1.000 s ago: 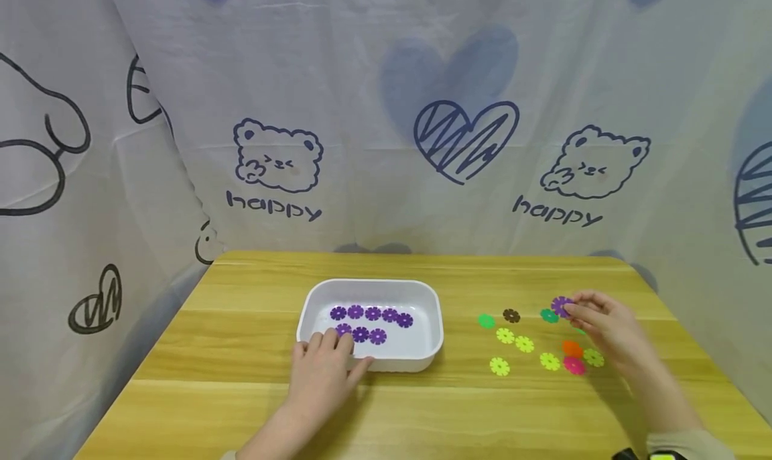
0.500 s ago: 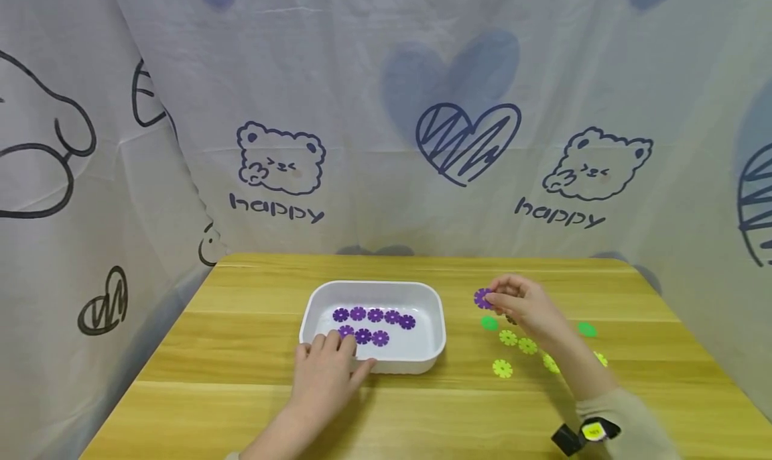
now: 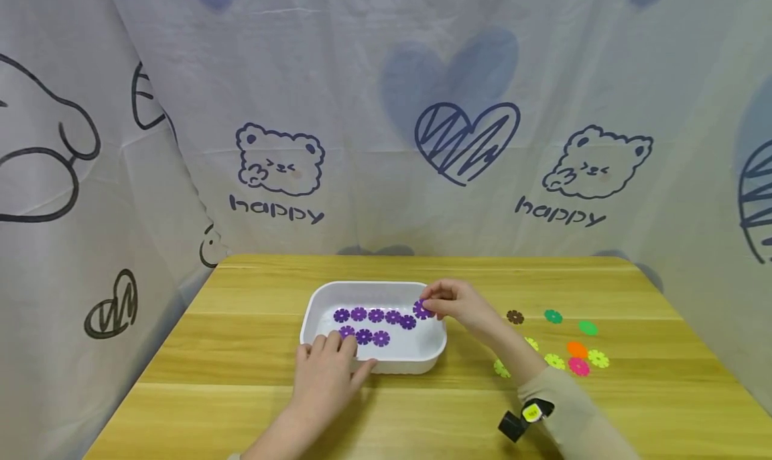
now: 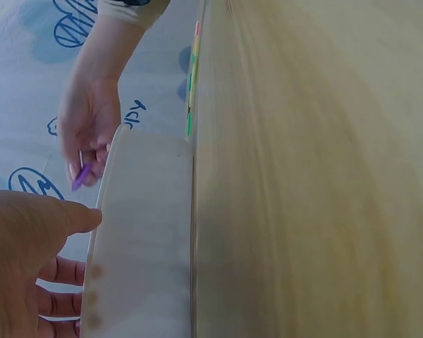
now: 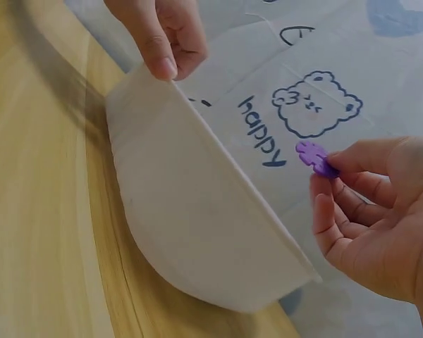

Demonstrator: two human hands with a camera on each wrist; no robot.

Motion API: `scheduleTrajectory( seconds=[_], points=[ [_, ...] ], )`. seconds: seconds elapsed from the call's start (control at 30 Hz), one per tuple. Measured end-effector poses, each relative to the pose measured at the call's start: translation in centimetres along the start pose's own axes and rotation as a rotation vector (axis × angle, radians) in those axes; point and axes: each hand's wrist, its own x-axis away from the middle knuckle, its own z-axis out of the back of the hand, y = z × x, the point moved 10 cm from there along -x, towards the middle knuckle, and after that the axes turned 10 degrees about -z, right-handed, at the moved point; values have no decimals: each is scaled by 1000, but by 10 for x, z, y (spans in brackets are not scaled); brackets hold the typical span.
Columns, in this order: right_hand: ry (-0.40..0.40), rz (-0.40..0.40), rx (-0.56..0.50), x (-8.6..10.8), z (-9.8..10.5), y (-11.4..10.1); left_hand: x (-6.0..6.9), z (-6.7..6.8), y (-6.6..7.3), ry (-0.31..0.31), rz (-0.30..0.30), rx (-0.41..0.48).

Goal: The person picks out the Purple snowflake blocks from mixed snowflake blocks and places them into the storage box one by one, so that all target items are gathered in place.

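My right hand (image 3: 463,306) pinches a purple snowflake disc (image 3: 421,308) between thumb and fingers, above the right end of a white plastic box (image 3: 410,365). In the right wrist view the notched purple disc (image 5: 312,156) shows between thumb and forefinger, higher than the box rim. With my left hand (image 3: 326,373) I hold the box's front rim at its left part, fingers over the edge and thumb outside. Inside the box lie two rows of purple discs (image 3: 376,315). The left fingers partly cover one disc of the nearer row.
On the wooden table (image 3: 241,359), right of the box, several loose discs lie spread: brown (image 3: 515,317), teal (image 3: 553,316), green (image 3: 588,328), orange (image 3: 577,350), pink (image 3: 579,367) and yellow (image 3: 598,359). My right forearm covers some. A printed curtain (image 3: 374,212) hangs behind.
My right hand has carried the purple disc leftward from above the loose discs to over the box's right end. The left hand stays on the rim.
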Motion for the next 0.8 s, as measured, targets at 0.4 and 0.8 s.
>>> scheduleTrajectory(
  seconds=[0.4,0.8],
  points=[
    [-191,32,187,-30,-43,-6,1,0,0,0,2,-6],
    [-316,-18,491,-55,-73,0,0,2,1,10,-11,-12]
  ],
)
